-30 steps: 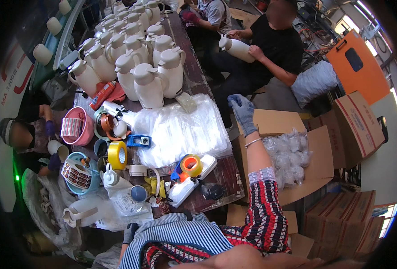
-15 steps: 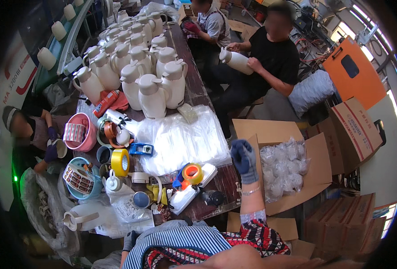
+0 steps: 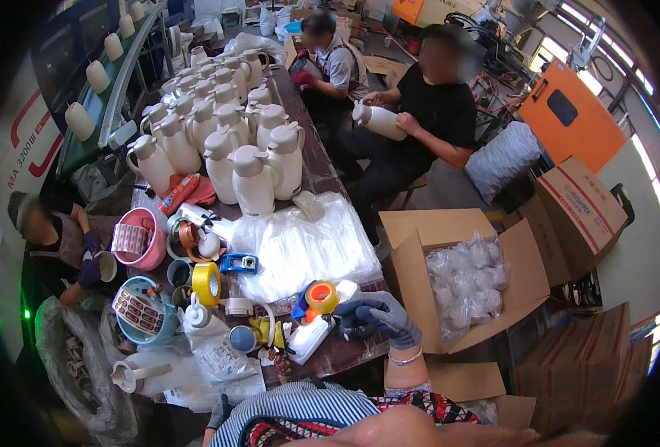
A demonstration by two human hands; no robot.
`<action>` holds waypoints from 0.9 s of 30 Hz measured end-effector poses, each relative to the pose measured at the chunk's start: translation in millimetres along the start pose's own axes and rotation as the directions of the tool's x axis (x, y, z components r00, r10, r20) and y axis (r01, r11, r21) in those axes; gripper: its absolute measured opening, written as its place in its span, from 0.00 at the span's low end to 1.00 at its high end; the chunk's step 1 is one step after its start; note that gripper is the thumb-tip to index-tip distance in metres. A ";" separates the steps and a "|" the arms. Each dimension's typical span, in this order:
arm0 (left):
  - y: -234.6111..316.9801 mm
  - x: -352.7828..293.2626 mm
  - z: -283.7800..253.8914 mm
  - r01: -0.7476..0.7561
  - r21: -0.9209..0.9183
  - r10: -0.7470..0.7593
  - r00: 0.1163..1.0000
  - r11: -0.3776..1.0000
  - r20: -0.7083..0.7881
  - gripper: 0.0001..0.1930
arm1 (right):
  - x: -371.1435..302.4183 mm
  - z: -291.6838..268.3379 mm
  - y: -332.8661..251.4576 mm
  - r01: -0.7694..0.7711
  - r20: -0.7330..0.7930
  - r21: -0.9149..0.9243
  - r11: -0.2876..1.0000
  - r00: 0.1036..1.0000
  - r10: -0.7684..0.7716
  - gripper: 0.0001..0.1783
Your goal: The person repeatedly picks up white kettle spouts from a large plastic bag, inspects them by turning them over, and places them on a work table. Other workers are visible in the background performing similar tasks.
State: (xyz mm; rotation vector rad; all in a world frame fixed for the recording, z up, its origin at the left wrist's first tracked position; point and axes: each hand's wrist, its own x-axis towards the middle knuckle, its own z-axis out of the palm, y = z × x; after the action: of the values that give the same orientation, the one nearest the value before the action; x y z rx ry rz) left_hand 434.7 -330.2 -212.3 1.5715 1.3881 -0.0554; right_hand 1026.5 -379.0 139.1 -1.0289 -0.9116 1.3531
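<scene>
My right hand (image 3: 381, 316), in a grey glove with darker fingers, reaches over the table's near right edge. Its fingers are bent and a little apart, with nothing visible held in them. They hover by a white packet (image 3: 311, 337) and an orange roll of tape (image 3: 321, 296), over the spot of a small dark object they mostly cover. Low at the table's near edge is my left hand (image 3: 219, 414), also gloved; striped cloth hides most of it, so its grip does not show. Beside it lie a bagged white jug (image 3: 212, 344) and another white jug (image 3: 140, 372) on its side.
Many white jugs (image 3: 254, 182) crowd the table's far side, behind a stack of clear plastic bags (image 3: 308, 238). A pink basin (image 3: 151, 249), a blue basket (image 3: 147, 328) and yellow tape (image 3: 205, 283) stand left. An open carton (image 3: 412, 272) of bagged items stands right. Co-workers sit around.
My right hand has moved left and down from beside the open carton to over the table's near edge. The view has shifted slightly. A co-worker still handles a white jug.
</scene>
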 end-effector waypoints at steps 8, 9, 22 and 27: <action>4.2 29.7 -30.9 -0.025 -0.061 0.031 0.995 0.998 0.095 0.22 | -24.0 64.4 4.7 0.070 -0.114 -0.113 0.991 0.990 -0.083 0.21; 3.2 29.0 -38.4 -0.019 -0.083 0.027 0.995 0.996 0.096 0.22 | -24.5 74.9 7.8 0.067 -0.135 -0.099 0.993 0.988 -0.080 0.24; -73.3 -19.5 -51.8 0.585 -0.384 -0.444 0.803 0.714 0.398 0.31 | 5.4 178.8 128.5 -0.246 -0.167 -0.033 0.969 0.957 0.238 0.21; -157.2 -1.7 6.7 0.492 -0.471 -0.381 0.869 0.732 0.315 0.35 | 37.8 169.3 142.9 0.065 -0.475 -0.207 0.976 0.866 -0.159 0.19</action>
State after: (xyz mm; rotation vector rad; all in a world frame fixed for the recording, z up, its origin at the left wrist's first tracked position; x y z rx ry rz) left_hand 317.1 -360.5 -312.3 0.7228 1.4315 -0.0947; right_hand 822.1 -339.5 54.6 -1.3621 -0.7030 0.8543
